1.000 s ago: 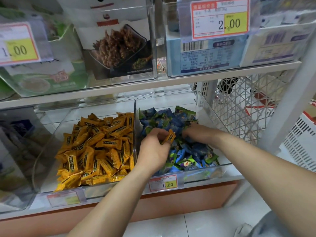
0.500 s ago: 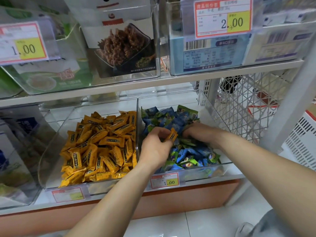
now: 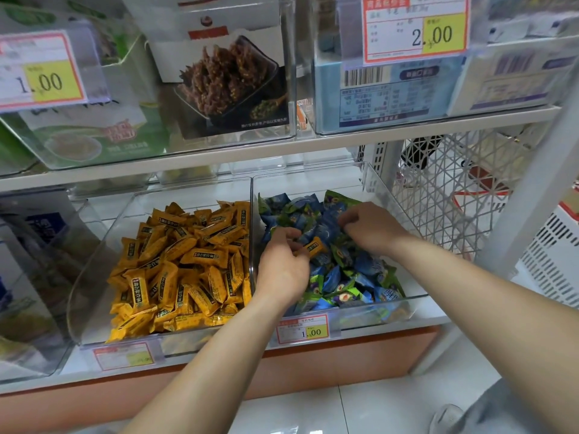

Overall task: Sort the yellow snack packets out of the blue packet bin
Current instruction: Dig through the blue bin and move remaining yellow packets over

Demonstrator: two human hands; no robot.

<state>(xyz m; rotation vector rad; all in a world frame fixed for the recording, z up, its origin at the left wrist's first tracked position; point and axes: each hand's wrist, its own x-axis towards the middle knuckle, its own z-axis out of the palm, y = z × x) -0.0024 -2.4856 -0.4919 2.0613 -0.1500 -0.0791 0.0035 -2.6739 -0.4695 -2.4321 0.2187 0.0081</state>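
- The lower shelf [image 3: 434, 314] in front of you is a white board with an orange front under it.
- On it you see two clear bins standing side by side: the left bin [image 3: 94, 261] is full of yellow snack packets [image 3: 181, 264], and the blue packet bin [image 3: 385, 208] is at its right.
- Another clear bin [image 3: 31, 308] stands at the far left.
- The price tag [image 3: 303, 329] on the shelf edge reads 1.00.
- The upper shelf [image 3: 219, 164] carries clear bins with boxes.
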